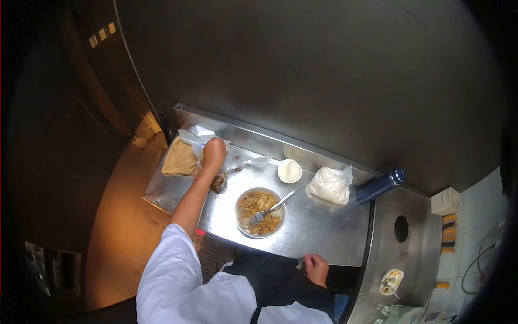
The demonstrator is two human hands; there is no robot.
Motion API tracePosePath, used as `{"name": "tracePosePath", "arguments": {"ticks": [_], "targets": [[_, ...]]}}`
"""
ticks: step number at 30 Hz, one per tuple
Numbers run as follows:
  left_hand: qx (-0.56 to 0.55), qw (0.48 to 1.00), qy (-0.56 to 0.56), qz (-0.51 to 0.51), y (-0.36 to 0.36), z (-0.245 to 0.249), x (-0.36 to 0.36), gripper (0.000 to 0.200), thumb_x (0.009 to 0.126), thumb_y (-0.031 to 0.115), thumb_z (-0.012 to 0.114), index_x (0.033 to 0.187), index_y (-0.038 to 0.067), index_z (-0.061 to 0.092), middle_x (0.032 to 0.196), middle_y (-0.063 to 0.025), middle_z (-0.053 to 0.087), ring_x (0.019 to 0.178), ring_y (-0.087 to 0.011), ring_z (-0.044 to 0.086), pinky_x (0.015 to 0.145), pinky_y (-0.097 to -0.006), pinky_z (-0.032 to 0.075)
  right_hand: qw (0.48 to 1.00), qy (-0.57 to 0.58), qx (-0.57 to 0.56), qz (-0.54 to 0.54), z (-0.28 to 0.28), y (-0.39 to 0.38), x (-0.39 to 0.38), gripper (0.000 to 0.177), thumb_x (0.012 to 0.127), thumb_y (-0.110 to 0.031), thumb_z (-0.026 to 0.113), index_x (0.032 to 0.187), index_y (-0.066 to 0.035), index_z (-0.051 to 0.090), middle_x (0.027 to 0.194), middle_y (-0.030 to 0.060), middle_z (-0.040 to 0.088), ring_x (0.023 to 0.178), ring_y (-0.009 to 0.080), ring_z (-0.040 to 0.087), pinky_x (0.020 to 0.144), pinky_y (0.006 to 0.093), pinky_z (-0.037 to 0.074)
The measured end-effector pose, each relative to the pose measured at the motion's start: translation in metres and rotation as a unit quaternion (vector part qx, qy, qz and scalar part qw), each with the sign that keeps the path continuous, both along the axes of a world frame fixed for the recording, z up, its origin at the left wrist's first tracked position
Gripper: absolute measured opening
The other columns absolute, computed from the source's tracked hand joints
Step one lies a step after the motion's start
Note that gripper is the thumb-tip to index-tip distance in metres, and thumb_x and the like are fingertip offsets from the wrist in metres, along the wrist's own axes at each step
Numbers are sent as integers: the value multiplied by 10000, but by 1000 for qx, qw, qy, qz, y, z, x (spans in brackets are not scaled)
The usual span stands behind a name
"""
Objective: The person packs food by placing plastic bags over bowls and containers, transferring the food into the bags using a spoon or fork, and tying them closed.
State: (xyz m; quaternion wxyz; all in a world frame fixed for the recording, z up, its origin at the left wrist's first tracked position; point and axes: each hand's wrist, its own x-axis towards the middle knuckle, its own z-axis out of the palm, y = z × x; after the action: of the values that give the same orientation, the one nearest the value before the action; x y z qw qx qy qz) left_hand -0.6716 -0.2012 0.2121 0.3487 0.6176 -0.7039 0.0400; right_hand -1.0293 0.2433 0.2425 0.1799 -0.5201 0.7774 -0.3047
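Note:
My left hand [215,153] reaches across the steel table to its back left, fingers curled shut beside white plastic packaging [190,137]. What it grips, if anything, is hidden. A folded tan cloth [179,158] lies left of it, and a clear bag with brown contents [218,184] sits just below. Near the table's front edge rests my right hand [317,269], its fingers curled and nothing visible in them. Between the hands stands a round metal bowl [238,224] of noodle-like food [258,203]. A fork [257,218] leans in the bowl, its handle over the rim.
Behind the bowl is a white tub [290,171] with white contents. To its right sit a bag of white stuff [329,185] and a dark blue bottle [380,185] lying tilted. A steel counter [413,254] at right carries a small dish [390,282] with utensils.

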Motion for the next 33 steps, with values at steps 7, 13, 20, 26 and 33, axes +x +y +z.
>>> {"name": "tracePosePath", "arguments": {"ticks": [7,13,20,26,33], "targets": [[196,899,392,3,6,4,24,141,860,137,781,854,5,733,795,-73,711,656,-171,680,593,-296,538,997,-63,9,-43,-25,-4,-17,172,860,-157,733,848,15,730,732,195,689,657,325,688,621,410,522],[214,714,663,-71,25,6,28,156,953,69,679,1050,-53,668,963,-108,705,844,-171,708,777,-267,619,985,-172,5,10,-16,-70,-18,175,861,-159,741,848,15,733,673,150,683,606,222,673,594,352,514],[183,710,678,-54,51,18,18,129,953,71,673,1031,-32,672,964,-102,711,870,-160,710,787,-245,603,953,-174,-47,245,57,-201,55,178,887,-176,729,887,1,750,772,158,721,670,235,704,626,334,531],[137,747,649,-53,72,19,12,125,931,58,691,991,-51,696,925,-92,727,846,-150,698,795,-247,565,922,-185,-185,287,68,-315,161,213,873,-213,739,970,-23,747,893,140,727,800,255,710,688,367,543],[136,811,567,-39,88,16,13,156,923,98,721,1018,-23,700,963,-52,709,884,-144,679,854,-276,552,922,-235,10,309,-5,-420,228,213,925,-213,679,970,-13,740,813,89,733,688,166,709,572,308,534]]}}
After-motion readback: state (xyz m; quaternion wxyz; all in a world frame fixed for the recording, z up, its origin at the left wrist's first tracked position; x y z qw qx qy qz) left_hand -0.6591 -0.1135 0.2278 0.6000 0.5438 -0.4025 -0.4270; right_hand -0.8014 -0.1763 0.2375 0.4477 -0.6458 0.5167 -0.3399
